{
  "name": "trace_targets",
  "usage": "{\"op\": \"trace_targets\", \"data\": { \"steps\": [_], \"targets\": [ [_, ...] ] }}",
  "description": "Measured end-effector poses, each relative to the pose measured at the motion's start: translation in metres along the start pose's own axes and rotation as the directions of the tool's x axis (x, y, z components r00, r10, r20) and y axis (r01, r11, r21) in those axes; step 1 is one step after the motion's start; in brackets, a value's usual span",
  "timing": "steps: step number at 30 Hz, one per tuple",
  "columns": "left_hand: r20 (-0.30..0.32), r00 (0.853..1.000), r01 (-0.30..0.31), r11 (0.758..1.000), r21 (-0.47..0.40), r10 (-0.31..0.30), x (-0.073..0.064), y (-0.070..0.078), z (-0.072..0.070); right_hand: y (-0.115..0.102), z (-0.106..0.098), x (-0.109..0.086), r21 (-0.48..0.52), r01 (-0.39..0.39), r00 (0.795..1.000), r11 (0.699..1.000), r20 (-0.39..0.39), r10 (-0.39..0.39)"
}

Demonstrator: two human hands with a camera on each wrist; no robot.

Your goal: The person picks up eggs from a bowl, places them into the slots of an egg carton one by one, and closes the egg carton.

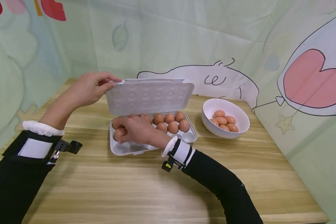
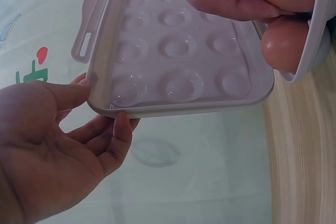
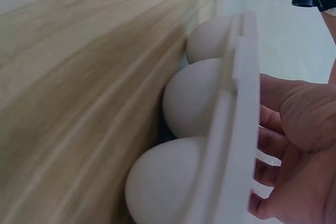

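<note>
My left hand (image 1: 91, 88) grips the corner of the raised clear-white lid (image 2: 178, 61), thumb on one side and fingers on the other. Below it, the white egg box (image 1: 196, 137) lies opened on the table with brown eggs (image 1: 172, 127) in its two back rows. My right hand (image 1: 140, 129) is over the box's left part, its fingers and thumb round an egg (image 1: 119, 134) in the middle row. Another egg (image 2: 285, 44) sits right beside those fingers. From the right wrist, the rounded undersides of the cups (image 3: 194, 98) show in front of the hand.
A white bowl (image 1: 205, 116) holding several brown eggs stands right of the box. Both stand on a wooden table (image 1: 114, 193). A printed cloth (image 1: 162, 34) hangs behind and along the sides.
</note>
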State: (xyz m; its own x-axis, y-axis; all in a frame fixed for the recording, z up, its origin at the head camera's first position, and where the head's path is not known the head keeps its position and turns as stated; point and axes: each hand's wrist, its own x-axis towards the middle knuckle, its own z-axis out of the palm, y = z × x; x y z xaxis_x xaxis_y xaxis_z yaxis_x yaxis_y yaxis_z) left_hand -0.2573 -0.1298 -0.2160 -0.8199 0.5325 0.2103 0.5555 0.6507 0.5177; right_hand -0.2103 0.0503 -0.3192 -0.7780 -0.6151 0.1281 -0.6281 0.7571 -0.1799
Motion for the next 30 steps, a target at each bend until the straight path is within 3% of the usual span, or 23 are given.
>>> {"op": "trace_targets", "data": {
  "steps": [6, 23, 30],
  "targets": [
    [-0.006, 1.0, -0.003, 1.0, 0.003, 0.003, 0.0, 0.0, 0.001, -0.001, 0.006, 0.0, -0.067, 0.016, 1.0, 0.998, -0.016, -0.017],
    [-0.011, 1.0, -0.009, 1.0, -0.007, 0.009, 0.0, -0.002, 0.002, -0.008, 0.01, -0.003, -0.188, -0.029, 0.999, 0.982, 0.022, 0.034],
    [0.001, 1.0, -0.005, 1.0, -0.01, 0.005, -0.001, -0.001, 0.001, -0.007, 0.0, -0.012, -0.165, 0.025, 0.996, 0.986, -0.083, -0.039]
  ]
}}
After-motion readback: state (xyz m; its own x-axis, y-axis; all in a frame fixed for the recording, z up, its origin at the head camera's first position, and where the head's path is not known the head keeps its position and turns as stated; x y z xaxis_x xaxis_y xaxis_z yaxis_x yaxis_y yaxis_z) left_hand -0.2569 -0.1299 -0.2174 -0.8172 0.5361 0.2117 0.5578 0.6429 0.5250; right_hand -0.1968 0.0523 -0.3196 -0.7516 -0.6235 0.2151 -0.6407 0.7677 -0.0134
